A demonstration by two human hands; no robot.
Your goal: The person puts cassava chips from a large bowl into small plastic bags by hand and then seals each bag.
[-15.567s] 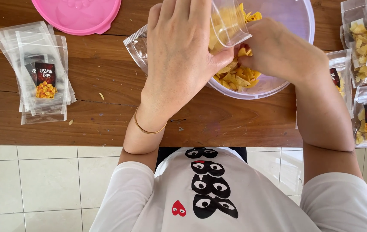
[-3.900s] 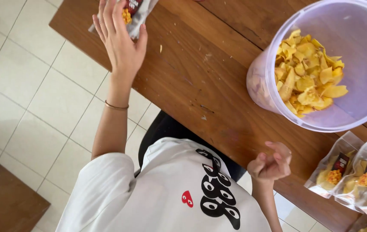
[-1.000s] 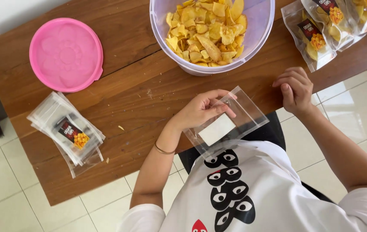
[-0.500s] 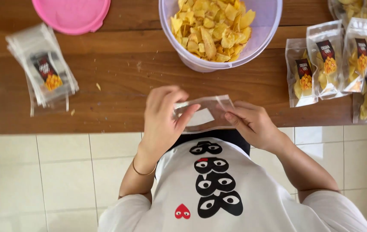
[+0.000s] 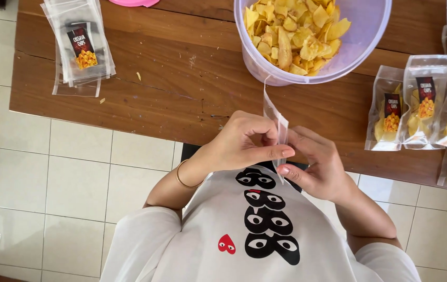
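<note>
Clear pouch (image 5: 277, 122) is held edge-on between both hands, just off the near edge of the surface (image 5: 181, 78), over the lap. Long axis runs near-vertical in view: top corner points up at the tub wall, bottom end sits between the fingertips.

Left to right:
- Stack of empty pouches (image 5: 79, 44) lies far left on the surface, well apart from both hands.
- Left hand (image 5: 242, 143) is closed around the pouch's left face, thumb laid along it toward the lower end; grip pinched onto the pouch.
- Pouch stands between the two hands, touching both.
- Right hand (image 5: 317, 167) is pressed to the right face, fingers curled, fingertip at the lower edge; also clamped on the pouch.
- Tub of yellow chips (image 5: 312, 31) is directly beyond the pouch's top corner, near; both hands are about equally close to it.
- Filled pouches (image 5: 422, 104) are lined up at far right, nearer the right hand.

Pouch mouth: cannot be told whether open.
</note>
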